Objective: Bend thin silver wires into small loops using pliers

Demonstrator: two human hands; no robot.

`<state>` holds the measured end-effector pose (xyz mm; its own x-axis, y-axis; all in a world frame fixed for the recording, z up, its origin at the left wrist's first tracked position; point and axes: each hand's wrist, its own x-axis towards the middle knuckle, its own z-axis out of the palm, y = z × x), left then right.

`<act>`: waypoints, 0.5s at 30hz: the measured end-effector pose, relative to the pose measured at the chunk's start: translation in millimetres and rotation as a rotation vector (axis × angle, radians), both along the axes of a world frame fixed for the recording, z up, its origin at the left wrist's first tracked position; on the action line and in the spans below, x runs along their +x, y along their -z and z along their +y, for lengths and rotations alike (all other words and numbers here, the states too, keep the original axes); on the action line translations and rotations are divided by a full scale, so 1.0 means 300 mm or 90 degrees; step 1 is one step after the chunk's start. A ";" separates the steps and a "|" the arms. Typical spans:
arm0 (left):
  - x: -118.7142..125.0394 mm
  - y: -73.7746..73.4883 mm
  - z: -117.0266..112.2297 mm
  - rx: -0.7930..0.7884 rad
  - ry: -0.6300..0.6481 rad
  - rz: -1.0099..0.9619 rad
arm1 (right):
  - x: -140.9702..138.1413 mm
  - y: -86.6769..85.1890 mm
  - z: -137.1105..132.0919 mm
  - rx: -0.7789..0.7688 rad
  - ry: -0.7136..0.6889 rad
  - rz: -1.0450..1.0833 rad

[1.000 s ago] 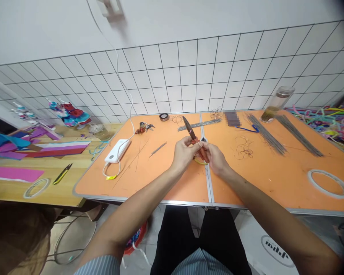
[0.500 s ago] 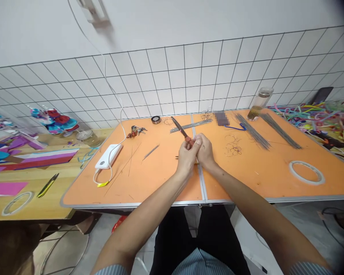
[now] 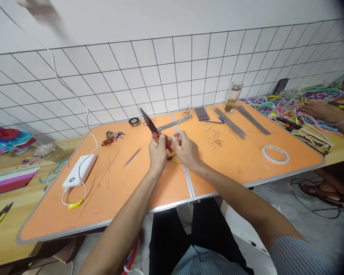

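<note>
My left hand (image 3: 158, 154) is closed around red-handled long-nose pliers (image 3: 149, 121), whose dark jaws point up and away to the left. My right hand (image 3: 186, 150) is beside the handles, its thumb and fingers pinched together. Whatever is between those fingertips is too small to make out. Partly hidden beneath the hands lies a tool with yellow handles (image 3: 176, 159). Beyond the pliers, a bundle of thin metal wires (image 3: 174, 123) lies across the table seam. Bent wire loops (image 3: 217, 143) rest to the right of my right hand.
The orange folding table (image 3: 212, 179) also holds a white power strip (image 3: 79, 170), keys (image 3: 113, 136), a tape roll (image 3: 134, 121), more wire bundles (image 3: 232, 124), a glass bottle (image 3: 234, 97) and a white ring (image 3: 275, 154). Another person's hand (image 3: 317, 109) is among coloured strips at right.
The view has swung to the right, so another person's hand and foot now show. My right hand has come slightly away from the pliers, which stay in my left hand.
</note>
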<state>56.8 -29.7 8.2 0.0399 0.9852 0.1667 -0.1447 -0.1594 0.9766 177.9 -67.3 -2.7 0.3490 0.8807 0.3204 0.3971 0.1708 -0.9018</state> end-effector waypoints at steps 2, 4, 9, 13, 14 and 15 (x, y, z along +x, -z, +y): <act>-0.023 -0.021 0.021 -0.014 0.006 -0.025 | 0.018 -0.028 0.023 -0.020 -0.032 0.052; -0.026 -0.037 0.035 -0.009 0.052 -0.068 | 0.021 -0.059 0.063 -0.049 -0.118 0.111; 0.018 -0.040 0.047 -0.067 0.156 -0.140 | -0.014 -0.105 0.143 -0.188 -0.405 0.373; 0.047 -0.004 0.049 -0.121 0.137 -0.131 | -0.052 -0.075 0.138 -0.171 -0.357 0.384; 0.053 0.010 0.050 -0.137 0.124 -0.131 | -0.064 -0.061 0.133 -0.160 -0.329 0.387; 0.060 0.024 0.050 -0.151 0.106 -0.133 | -0.077 -0.048 0.129 -0.149 -0.298 0.390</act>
